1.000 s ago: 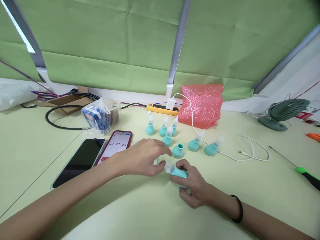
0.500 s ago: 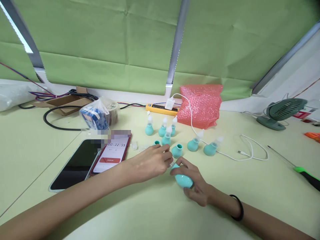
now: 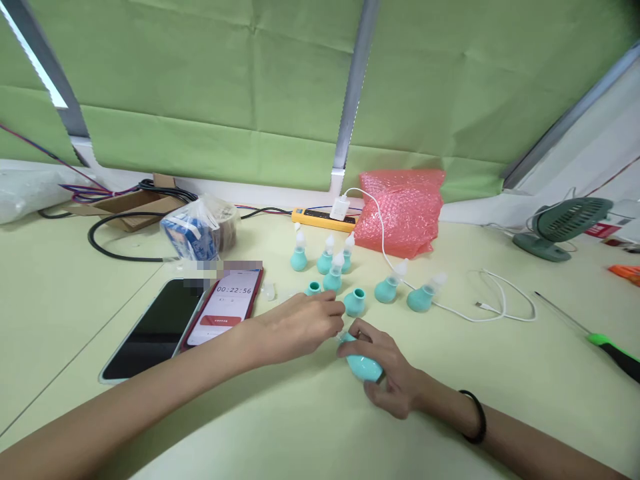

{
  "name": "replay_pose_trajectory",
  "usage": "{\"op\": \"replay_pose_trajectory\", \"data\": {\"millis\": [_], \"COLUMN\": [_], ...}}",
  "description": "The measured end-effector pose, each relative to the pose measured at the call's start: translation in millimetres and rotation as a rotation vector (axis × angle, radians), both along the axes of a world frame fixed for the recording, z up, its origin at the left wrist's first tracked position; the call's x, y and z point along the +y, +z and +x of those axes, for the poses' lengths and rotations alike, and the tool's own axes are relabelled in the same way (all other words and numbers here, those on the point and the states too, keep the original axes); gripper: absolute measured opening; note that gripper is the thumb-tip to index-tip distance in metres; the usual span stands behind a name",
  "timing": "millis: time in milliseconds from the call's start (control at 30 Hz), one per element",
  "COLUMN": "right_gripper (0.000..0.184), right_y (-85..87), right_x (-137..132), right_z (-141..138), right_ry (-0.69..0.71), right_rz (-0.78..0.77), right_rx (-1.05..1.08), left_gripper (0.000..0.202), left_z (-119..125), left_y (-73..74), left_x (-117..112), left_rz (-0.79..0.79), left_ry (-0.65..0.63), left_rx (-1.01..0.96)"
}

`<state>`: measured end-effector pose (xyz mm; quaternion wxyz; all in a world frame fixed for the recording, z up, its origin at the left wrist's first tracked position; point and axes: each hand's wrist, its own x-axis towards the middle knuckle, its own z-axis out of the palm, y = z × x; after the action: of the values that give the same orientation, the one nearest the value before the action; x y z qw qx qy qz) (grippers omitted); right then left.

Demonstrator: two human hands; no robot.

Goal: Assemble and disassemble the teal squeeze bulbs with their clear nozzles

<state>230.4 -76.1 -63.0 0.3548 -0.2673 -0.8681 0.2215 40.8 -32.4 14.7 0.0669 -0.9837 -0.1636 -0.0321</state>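
Observation:
My right hand (image 3: 387, 365) is wrapped round a teal squeeze bulb (image 3: 364, 366), its neck tilted up to the left. My left hand (image 3: 313, 323) pinches a clear plastic tip (image 3: 341, 336) at the bulb's mouth; the fingers hide most of that tip. Just beyond my hands stand two open teal bulbs, one upright bulb (image 3: 355, 303) and another bulb (image 3: 313, 288) partly behind my left hand. Several nasal aspirators with clear tips stand farther back, including an aspirator (image 3: 299, 257) at the left and a leaning aspirator (image 3: 421, 297) at the right.
Two phones, a dark one (image 3: 153, 333) and one running a timer (image 3: 227, 303), lie left. A small clear piece (image 3: 269, 291) is beside them. Behind are a yellow power strip (image 3: 320, 219), red bubble wrap (image 3: 400, 213) and a white cable (image 3: 493, 319). A screwdriver (image 3: 613, 353) and fan (image 3: 565, 223) are right.
The bulb in my right hand has shifted slightly left and down. My left hand has stayed nearly in place, still pinching at the bulb's mouth.

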Motion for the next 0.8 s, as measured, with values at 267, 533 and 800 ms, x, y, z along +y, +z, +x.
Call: {"op": "replay_pose_trajectory", "data": {"millis": [267,533,800], "right_gripper": [0.035,0.031,0.050], "right_y": [1.2,1.9,-1.5], "right_x": [-1,2,-5], "right_z": [-1,2,-4], "right_ry": [-0.026,-0.117,-0.020], "right_rz": [-0.084,-0.110,0.074], "right_rx": [0.031,0.057,-0.166], "left_gripper": [0.019,0.013,0.010], "left_z": [4,-13,-37], "left_y": [-2.8,27.3,43.7], "left_x": [-7,-5,17], "left_rz": [0.137,-0.324,-0.247], "left_ry": [0.011,0.154,0.338], "left_rx": [0.048,-0.211,-0.245]}}
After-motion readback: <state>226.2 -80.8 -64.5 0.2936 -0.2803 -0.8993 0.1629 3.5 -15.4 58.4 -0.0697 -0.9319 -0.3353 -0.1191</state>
